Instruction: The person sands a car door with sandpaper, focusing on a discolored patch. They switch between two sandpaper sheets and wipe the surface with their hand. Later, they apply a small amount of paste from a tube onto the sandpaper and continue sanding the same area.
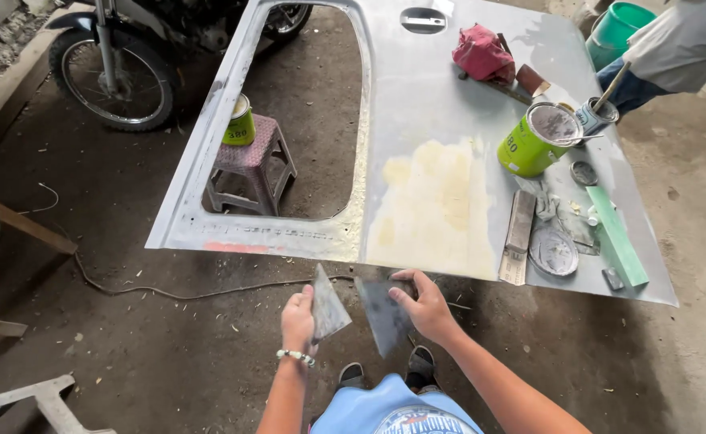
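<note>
I hold a thin metal spreader in each hand, just off the near edge of the grey door panel (441, 96) lying flat before me. My left hand (297, 318) has its fingers clamped on the left spreader (328, 304), my right hand (427, 307) has its fingers clamped on the right spreader (381, 315), and the two blades stand close side by side (touching or not, I cannot quite tell). The filler patch (437, 205), pale yellow, already covers the panel's near middle, beside the window opening, and looks dull and unsanded, so I judge spreading largely done and smoothing left. Toward the right edge stand the green filler can (527, 149), a small tin (592, 117), a round lid (553, 251) and a green block (616, 235)
</note>
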